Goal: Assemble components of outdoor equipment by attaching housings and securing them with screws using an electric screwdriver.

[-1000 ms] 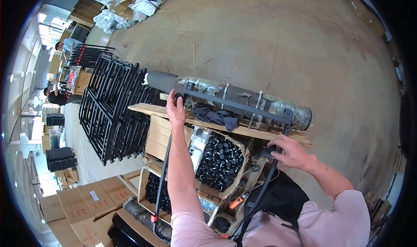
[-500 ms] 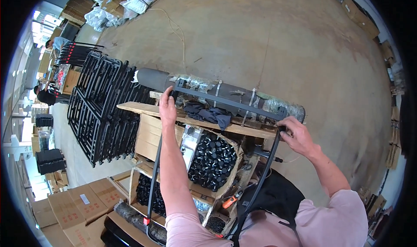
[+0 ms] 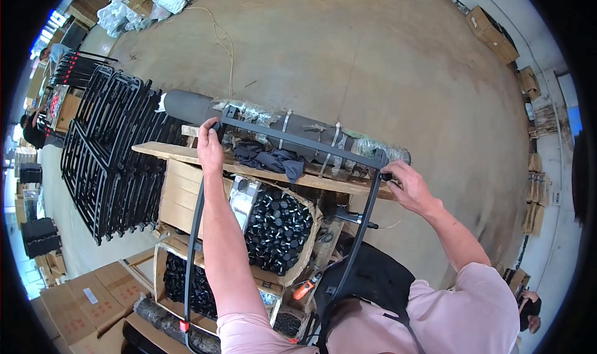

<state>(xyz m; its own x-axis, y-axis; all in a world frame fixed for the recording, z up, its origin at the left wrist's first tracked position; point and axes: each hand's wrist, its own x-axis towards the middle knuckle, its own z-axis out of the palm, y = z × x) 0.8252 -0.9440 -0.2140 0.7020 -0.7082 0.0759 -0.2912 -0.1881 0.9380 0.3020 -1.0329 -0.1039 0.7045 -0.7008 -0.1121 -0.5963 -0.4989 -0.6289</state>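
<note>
Bare concrete floor [image 3: 385,61] fills the head view, with stacked black frames [image 3: 106,161] at nine o'clock and cardboard boxes [image 3: 68,304] at seven. Across a wooden plank surface [image 3: 186,155] lies a wrapped grey roll [image 3: 298,130]. Over it sits a black metal frame [image 3: 298,144], which both hands hold by its top corners: left hand [image 3: 210,147] closed round one, right hand [image 3: 407,186] pinching the other. It looks stiff, light and awkwardly long, best held at these corners. Open room lies toward twelve; a box of black caps [image 3: 277,226] crowds the space below.
</note>
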